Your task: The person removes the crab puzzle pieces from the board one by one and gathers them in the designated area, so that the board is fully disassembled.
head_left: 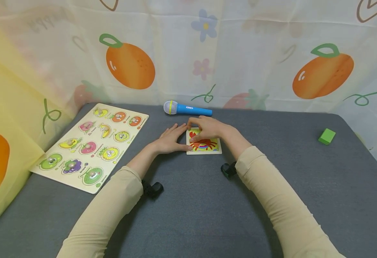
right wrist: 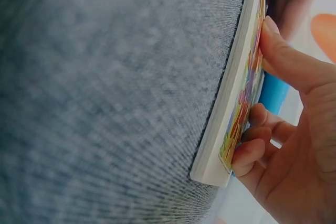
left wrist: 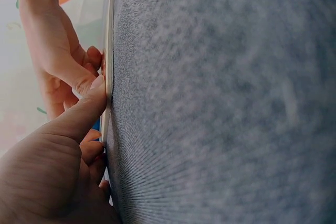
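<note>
A small square wooden puzzle [head_left: 204,152] with a red crab picture lies flat on the grey table. My left hand [head_left: 170,140] is at its left side, fingers spread and fairly straight, thumb touching the near left edge. From above, my right hand [head_left: 207,128] reaches over the puzzle with bent fingers. Its thumb and forefinger pinch at a piece near the picture's left side; the fingers hide part of it. In the right wrist view, the puzzle's pale edge [right wrist: 223,111] shows, with the other fingers of my right hand [right wrist: 299,124] curled against the picture.
A blue toy microphone [head_left: 193,109] lies behind the puzzle at the table's back edge. To the left is a large wooden fruit peg board [head_left: 59,174]. A green block [head_left: 327,136] sits far right. A fruit-printed curtain [head_left: 220,46] hangs behind the table.
</note>
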Tool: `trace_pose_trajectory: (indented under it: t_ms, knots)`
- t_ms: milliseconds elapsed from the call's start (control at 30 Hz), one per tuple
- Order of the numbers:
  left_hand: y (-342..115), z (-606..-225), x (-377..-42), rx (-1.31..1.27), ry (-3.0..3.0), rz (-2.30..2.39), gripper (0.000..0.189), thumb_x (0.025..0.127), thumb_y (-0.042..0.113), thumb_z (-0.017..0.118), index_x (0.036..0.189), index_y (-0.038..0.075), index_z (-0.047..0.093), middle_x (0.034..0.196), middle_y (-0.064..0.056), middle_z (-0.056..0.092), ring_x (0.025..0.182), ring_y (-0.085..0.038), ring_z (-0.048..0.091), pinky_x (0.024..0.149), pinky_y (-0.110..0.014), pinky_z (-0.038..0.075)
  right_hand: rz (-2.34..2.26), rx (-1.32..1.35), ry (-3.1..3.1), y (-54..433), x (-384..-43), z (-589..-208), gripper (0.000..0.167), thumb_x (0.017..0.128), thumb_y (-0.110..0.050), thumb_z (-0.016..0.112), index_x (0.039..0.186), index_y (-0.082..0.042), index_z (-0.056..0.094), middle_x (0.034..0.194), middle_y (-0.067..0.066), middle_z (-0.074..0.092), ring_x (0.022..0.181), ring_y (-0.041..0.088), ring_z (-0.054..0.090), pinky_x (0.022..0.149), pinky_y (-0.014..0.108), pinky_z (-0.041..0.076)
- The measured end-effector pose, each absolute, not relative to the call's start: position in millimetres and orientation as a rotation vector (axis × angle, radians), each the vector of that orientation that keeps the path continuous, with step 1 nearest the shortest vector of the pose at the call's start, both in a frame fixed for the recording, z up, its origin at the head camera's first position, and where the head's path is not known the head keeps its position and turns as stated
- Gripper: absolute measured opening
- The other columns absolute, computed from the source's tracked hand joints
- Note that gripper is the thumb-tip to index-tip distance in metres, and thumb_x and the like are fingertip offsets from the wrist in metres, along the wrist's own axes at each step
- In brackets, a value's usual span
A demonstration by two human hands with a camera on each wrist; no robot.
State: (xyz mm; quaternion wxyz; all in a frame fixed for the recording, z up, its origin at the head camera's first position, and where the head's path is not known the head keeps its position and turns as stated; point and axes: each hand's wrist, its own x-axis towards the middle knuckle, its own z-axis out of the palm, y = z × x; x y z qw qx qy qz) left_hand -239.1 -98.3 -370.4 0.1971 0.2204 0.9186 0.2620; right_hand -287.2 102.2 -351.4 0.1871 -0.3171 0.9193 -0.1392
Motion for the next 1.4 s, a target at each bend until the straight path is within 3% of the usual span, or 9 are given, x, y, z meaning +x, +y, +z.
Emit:
trace_pose_trajectory:
  t_ms: [300, 600, 867, 1167, 1400]
  knots:
    - [-98.3, -370.5, -240.1, 0.620, 2.574, 0.730, 0.088, 0.092, 0.045, 0.064, 0.160, 0.016, 0.016, 0.169, -0.009, 0.008, 0.157, -0.034, -0.005, 0.127, -0.057, -0.002, -0.398, -0.888, 2.585, 102.4, -286.6, -349.7, 0.045, 0.089, -0.043, 0.070, 0.126, -0.024, 0.052, 0.121, 0.011, 0.057, 0.101, 0.024, 0.054, 0.093, 0.044, 0.049]
    - [-97.6, -369.7, -239.3, 0.623, 2.569, 0.733, 0.088, 0.093, 0.045, 0.064, 0.160, 0.016, 0.015, 0.169, -0.008, 0.007, 0.158, -0.033, -0.005, 0.127, -0.057, -0.003, -0.441, -0.884, 2.600, 104.2, -285.4, -350.6, 0.044, 0.090, -0.040, 0.071, 0.126, -0.024, 0.052, 0.113, 0.010, 0.055, 0.096, 0.023, 0.051, 0.083, 0.038, 0.046]
    - [-98.2, -368.7, -239.2, 0.618, 2.561, 0.731, 0.089, 0.093, 0.046, 0.063, 0.160, 0.016, 0.015, 0.169, -0.008, 0.007, 0.158, -0.032, -0.005, 0.127, -0.056, -0.002, -0.548, -0.904, 2.607, 106.7, -282.5, -351.2, 0.029, 0.092, -0.029, 0.069, 0.117, -0.020, 0.057, 0.120, 0.011, 0.053, 0.111, 0.027, 0.054, 0.098, 0.047, 0.047]
    - [-98.8, -371.5, -240.6, 0.616, 2.570, 0.726, 0.088, 0.092, 0.045, 0.063, 0.160, 0.014, 0.016, 0.169, -0.008, 0.008, 0.158, -0.033, -0.005, 0.127, -0.055, -0.002, -0.615, -0.835, 2.615, 107.1, -282.0, -353.6, 0.043, 0.092, -0.027, 0.070, 0.129, -0.010, 0.055, 0.124, 0.011, 0.057, 0.114, 0.026, 0.054, 0.105, 0.045, 0.046]
    - [-98.1, -370.6, -240.7, 0.617, 2.577, 0.726, 0.089, 0.092, 0.046, 0.064, 0.160, 0.012, 0.018, 0.169, -0.008, 0.009, 0.158, -0.033, -0.003, 0.127, -0.055, -0.001, -0.666, -0.757, 2.621, 105.6, -283.8, -356.6, 0.035, 0.092, -0.019, 0.069, 0.123, -0.005, 0.060, 0.125, 0.012, 0.059, 0.115, 0.025, 0.055, 0.106, 0.041, 0.046]
